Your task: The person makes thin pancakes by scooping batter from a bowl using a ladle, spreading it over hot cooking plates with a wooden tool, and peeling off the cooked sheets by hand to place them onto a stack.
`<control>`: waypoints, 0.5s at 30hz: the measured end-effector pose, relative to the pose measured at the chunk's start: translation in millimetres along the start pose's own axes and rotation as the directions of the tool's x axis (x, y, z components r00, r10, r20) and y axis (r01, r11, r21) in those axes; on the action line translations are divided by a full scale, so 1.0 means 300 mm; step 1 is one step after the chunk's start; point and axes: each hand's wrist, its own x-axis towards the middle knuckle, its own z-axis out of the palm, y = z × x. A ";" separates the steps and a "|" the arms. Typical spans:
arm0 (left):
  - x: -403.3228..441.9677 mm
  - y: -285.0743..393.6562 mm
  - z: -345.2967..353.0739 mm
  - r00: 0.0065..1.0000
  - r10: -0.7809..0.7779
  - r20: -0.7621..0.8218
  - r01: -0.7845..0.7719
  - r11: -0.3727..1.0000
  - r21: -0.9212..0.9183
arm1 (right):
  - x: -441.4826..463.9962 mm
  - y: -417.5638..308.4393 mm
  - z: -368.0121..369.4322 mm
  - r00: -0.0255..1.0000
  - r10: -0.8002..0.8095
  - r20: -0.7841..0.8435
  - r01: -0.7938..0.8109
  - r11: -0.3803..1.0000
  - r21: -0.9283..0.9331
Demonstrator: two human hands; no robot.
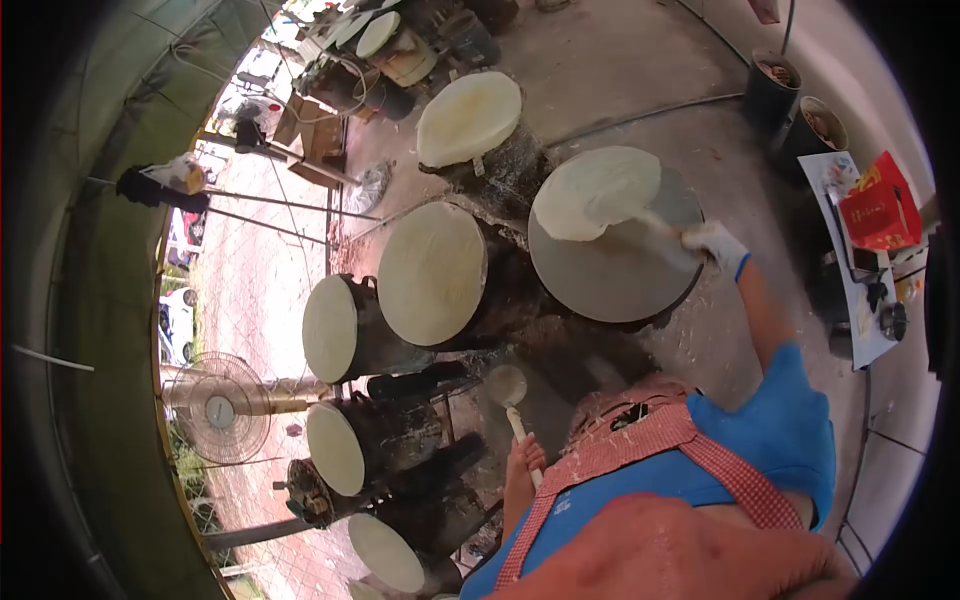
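My left hand [525, 457] grips the pale handle of a ladle [508, 384], whose round bowl points away from my body. My right hand [714, 247], in a white glove with a blue cuff, is closed over the right side of a large round griddle [600, 275]. A pale, blurred strip runs from its fingers to the batter; I cannot make out whether it is a tool or batter. Wet, creamy batter [600, 190] covers the far left part of that griddle, while grey surface shows nearer me.
Several other round griddles, such as one in the middle [433, 273] and one behind [470, 118], carry pale sheets. A fan [217, 410] stands at left. Dark buckets [772, 75] and a table [868, 335] with a red bag [880, 205] are at right.
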 end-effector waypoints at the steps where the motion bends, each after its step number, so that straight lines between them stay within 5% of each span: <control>1: -0.012 -0.008 0.004 0.999 0.031 -0.014 -0.031 0.999 -0.014 | 0.017 -0.050 0.003 1.000 0.010 0.010 -0.010 1.000 -0.002; 4: 0.012 -0.037 -0.027 1.000 -0.014 -0.006 0.013 0.991 -0.132 | 0.073 -0.100 0.047 1.000 0.010 0.012 -0.010 0.999 0.048; 7: 0.033 -0.056 -0.063 0.997 -0.082 0.001 0.080 0.968 -0.240 | 0.019 -0.078 0.076 0.975 0.133 0.177 -0.091 0.970 -0.227; 11: 0.000 -0.081 -0.031 1.000 -0.024 0.009 0.026 0.961 -0.275 | 0.035 -0.008 -0.020 0.949 0.223 0.224 -0.183 0.966 -0.184; 13: -0.017 -0.089 -0.030 1.000 -0.018 -0.018 0.013 0.964 -0.265 | 0.140 -0.042 -0.042 0.987 -0.040 0.157 0.059 0.991 -0.123; 15: -0.029 -0.108 -0.045 0.998 -0.027 -0.054 0.013 0.969 -0.248 | 0.156 -0.186 0.051 0.989 -0.059 0.139 0.068 0.996 -0.057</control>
